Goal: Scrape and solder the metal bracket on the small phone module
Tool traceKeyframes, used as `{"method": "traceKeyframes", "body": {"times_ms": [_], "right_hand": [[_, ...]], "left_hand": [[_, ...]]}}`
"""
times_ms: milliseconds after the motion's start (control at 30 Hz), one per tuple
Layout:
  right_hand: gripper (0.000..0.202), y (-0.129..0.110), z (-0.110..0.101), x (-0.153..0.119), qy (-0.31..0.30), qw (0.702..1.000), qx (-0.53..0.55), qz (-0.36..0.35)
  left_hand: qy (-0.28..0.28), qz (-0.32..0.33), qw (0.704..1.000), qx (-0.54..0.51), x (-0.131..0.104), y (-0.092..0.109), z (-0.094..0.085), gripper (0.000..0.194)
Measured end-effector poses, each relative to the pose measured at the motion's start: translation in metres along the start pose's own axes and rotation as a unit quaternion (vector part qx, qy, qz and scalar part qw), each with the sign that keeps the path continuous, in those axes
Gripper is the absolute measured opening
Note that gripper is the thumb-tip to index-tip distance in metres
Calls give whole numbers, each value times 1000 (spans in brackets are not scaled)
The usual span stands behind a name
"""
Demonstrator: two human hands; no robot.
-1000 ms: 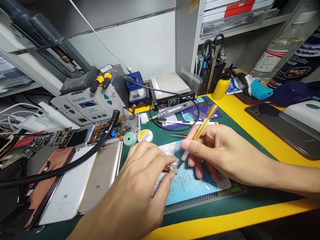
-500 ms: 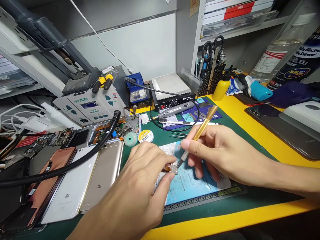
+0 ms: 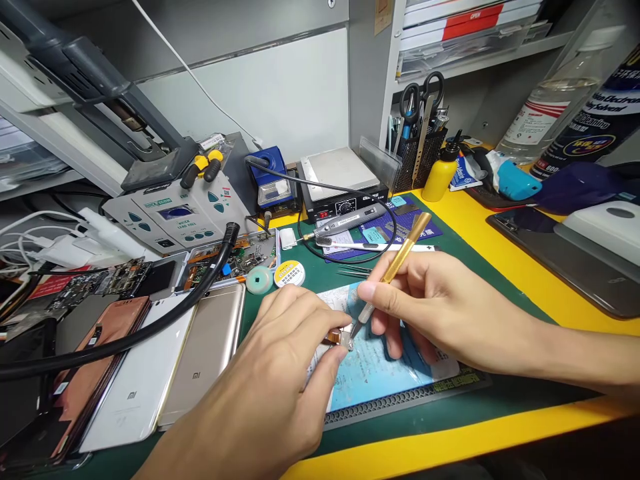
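Note:
Between thumb and fingers, my left hand (image 3: 280, 360) pinches a small metal part with an orange flex cable (image 3: 341, 337); my palm hides much of it. My right hand (image 3: 425, 297) holds a craft knife (image 3: 397, 263) with a gold handle like a pen. The blade tip points down at the small part's right edge and seems to touch it. Both hands are over a worn blue sheet (image 3: 370, 373), which lies on a green mat (image 3: 500, 300).
Phone back covers (image 3: 200, 360) and a black hose (image 3: 150, 333) lie at the left. Behind stand a hot-air station (image 3: 185, 213), a heating plate (image 3: 340, 173) and a soldering pen (image 3: 350, 221). Tweezers (image 3: 353, 272) lie beyond the sheet. A yellow bottle (image 3: 441, 177) and a dark phone (image 3: 560, 260) are rightward.
The whole view has shifted slightly. The knife tip has moved a little along the part's edge; both hands keep their grips.

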State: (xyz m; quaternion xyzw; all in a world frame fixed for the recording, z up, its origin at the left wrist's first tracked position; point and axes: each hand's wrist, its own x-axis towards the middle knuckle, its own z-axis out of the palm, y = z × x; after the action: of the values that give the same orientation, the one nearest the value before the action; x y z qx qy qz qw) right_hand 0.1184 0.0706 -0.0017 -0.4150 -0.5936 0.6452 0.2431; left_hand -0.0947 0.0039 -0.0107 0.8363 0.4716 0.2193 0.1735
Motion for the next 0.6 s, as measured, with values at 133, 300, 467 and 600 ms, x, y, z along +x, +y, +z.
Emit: {"method": "traceKeyframes", "body": {"times_ms": [133,300,467,600], "right_hand": [[23,-1,0,-1,-10,1000,4,-5],[22,-1,1,1,-12,1000,16,-5],[21,1,0,1,-17,1000,12,-8],[21,0,0,1,-25,1000,16,-6]], "left_hand": [[-7,-2,1000,-3,-1,1,-1,19],[-13,-5,1000,-3,0,2,-3,20],[-15,1,1000,-3,1,1,-3,20],[-23,-1,1000,-3,1,1,-3,25]]}}
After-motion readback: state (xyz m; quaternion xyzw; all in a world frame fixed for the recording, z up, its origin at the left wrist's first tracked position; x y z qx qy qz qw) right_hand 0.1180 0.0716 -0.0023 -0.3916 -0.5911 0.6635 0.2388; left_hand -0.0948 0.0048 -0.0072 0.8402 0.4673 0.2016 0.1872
